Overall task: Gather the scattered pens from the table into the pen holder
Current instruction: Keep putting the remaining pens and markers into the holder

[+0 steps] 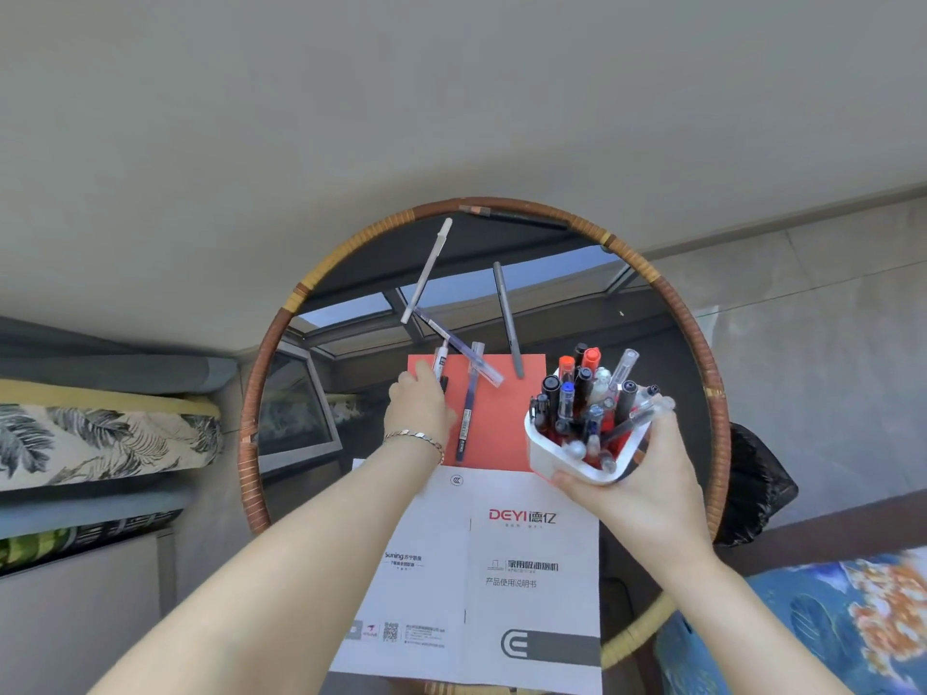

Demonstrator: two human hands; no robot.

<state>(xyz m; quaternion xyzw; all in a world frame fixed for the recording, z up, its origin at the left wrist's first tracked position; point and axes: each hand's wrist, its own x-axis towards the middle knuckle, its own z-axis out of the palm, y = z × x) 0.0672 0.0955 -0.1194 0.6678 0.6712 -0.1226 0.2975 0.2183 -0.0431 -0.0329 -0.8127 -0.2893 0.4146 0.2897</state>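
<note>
Glass reflections cover the round, wicker-rimmed table (700, 343), where a red sheet (506, 418) and a white manual (501, 569) lie. Right hand (637, 489) grips the white pen holder (562, 456), full of pens, above the table, while left hand (419, 401) fingers pinch a white pen (440, 362) at the sheet's corner; several pens lie scattered beyond.

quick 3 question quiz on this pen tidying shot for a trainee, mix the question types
1. True or false: the right hand holds the pen holder lifted off the table.
2. Which pen is the left hand gripping?
A. the white pen at the far side
B. the grey pen
C. the short white-barrelled pen at the red sheet's left edge
3. Fill in: the blue pen lies on the ___ sheet.

Key: 1 true; 2 C; 3 red
</note>
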